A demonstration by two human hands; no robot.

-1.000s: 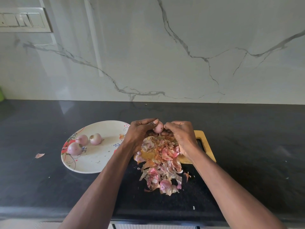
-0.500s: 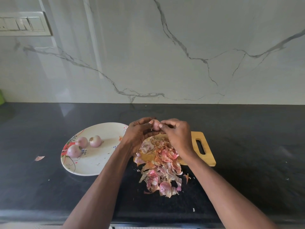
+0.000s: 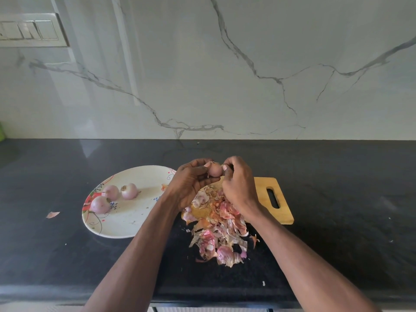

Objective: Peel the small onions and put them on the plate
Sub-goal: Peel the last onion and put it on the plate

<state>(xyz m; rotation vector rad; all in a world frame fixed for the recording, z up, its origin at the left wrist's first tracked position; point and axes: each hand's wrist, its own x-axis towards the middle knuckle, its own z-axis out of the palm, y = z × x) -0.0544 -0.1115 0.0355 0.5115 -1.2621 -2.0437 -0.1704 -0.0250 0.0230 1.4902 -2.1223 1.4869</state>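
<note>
A white marble-veined wall [image 3: 225, 64] is seen behind a black stone bench [image 3: 337, 199], with a grey switch panel [image 3: 31, 30] fixed at the upper left. A heap of pink and brown onion skins [image 3: 216, 228] is spread over a yellow wooden chopping board [image 3: 272, 199] and onto the bench, and the board is largely hidden by the heap and the right wrist. A loose scrap of skin [image 3: 53, 214] lies well left of a white oval floral plate [image 3: 126, 221], on which three peeled pink small onions [image 3: 112, 197] are gathered. A small pale onion [image 3: 215, 170] is held above the heap, gripped by the left hand [image 3: 191, 183] and pinched by the right hand [image 3: 238, 183].
</note>
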